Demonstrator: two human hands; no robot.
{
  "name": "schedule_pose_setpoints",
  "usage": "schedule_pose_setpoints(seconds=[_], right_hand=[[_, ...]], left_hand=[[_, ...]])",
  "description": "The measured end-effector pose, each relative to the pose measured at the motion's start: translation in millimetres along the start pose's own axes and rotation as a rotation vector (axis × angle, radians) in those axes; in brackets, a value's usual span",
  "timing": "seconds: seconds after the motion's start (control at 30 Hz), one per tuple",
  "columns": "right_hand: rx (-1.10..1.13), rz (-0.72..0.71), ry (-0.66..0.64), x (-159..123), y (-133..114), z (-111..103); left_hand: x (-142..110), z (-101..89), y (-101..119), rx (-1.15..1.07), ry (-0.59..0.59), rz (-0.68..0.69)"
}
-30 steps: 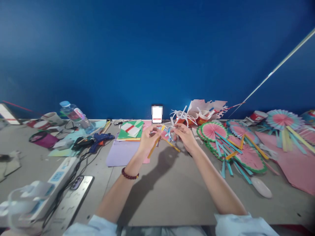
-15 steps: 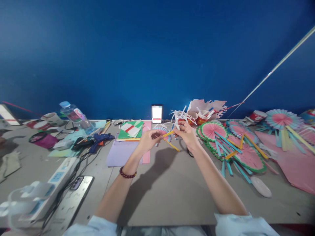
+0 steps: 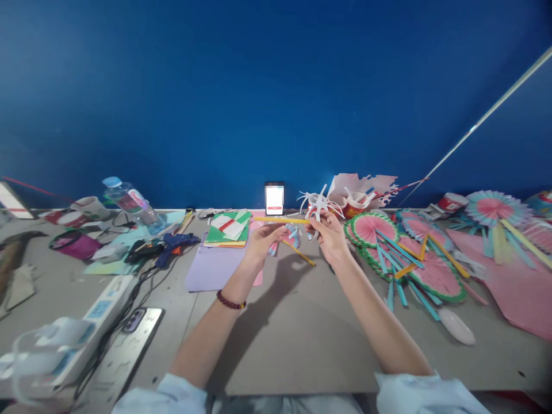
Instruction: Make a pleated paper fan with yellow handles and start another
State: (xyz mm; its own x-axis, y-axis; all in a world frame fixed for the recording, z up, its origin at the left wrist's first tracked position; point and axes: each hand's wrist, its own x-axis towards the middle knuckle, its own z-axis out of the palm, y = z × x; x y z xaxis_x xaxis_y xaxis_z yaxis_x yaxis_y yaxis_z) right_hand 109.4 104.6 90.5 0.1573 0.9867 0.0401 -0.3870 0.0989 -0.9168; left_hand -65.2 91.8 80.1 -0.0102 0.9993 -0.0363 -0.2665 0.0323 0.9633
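Note:
My right hand (image 3: 331,237) pinches one end of a narrow yellow paper strip (image 3: 280,220), which stretches out level to the left. A pale, crossed shape (image 3: 318,208) rises by the right fingers; whether it is held or stands behind cannot be told. My left hand (image 3: 264,242) is just below the strip, thumb and forefinger stretched toward the right, and appears apart from it. Behind the fingers, a small pleated paper fan (image 3: 294,237) with a yellow stick (image 3: 304,256) lies on the table, partly hidden.
Watermelon-coloured paper fans (image 3: 433,270) with blue strips lie at right, near a white oval object (image 3: 457,326). Cups (image 3: 356,205) and an upright phone (image 3: 275,198) stand behind. Coloured paper (image 3: 213,267), a glue gun (image 3: 175,246), a bottle (image 3: 131,201) and a power strip (image 3: 99,316) are left.
The yellow strip, earlier short and slanted between both hands' fingers, now extends straight to the left from my right hand. My left hand has shifted slightly down and away from it.

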Motion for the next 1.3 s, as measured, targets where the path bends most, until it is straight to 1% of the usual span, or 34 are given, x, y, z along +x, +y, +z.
schedule_pose_setpoints(seconds=[0.1,0.23,0.33,0.43,0.5,0.63,0.73,0.8,0.9,1.0,1.3], right_hand=[[-0.019,0.013,-0.037,-7,4,6],[-0.099,0.039,-0.096,-14,10,12],[-0.118,0.052,-0.130,-15,11,11],[-0.148,0.028,-0.135,-14,6,8],[-0.212,0.039,-0.157,-15,-1,7],[-0.327,0.092,-0.258,-18,-12,6],[-0.396,0.134,-0.327,-21,-14,6],[-0.442,0.137,-0.354,-22,-13,6],[-0.479,0.103,-0.367,-24,-11,7],[-0.509,0.083,-0.344,-26,-11,9],[-0.569,0.069,-0.335,-26,-10,10]], left_hand=[[-4,3.7,3,-0.002,0.049,0.018],[-6,3.1,8,-0.042,0.119,0.061],[-6,0.7,13,-0.053,0.169,0.100],[-6,-2.1,18,-0.035,0.209,0.120],[-6,-4.1,20,0.004,0.205,0.132],[-7,-7.0,23,0.076,0.159,0.139],[-8,-6.7,24,0.081,0.141,0.123],[-9,-5.6,24,0.071,0.139,0.110],[-10,-3.8,24,0.059,0.135,0.097],[-10,-2.6,24,0.052,0.122,0.096],[-12,-0.7,25,0.032,0.105,0.094]])
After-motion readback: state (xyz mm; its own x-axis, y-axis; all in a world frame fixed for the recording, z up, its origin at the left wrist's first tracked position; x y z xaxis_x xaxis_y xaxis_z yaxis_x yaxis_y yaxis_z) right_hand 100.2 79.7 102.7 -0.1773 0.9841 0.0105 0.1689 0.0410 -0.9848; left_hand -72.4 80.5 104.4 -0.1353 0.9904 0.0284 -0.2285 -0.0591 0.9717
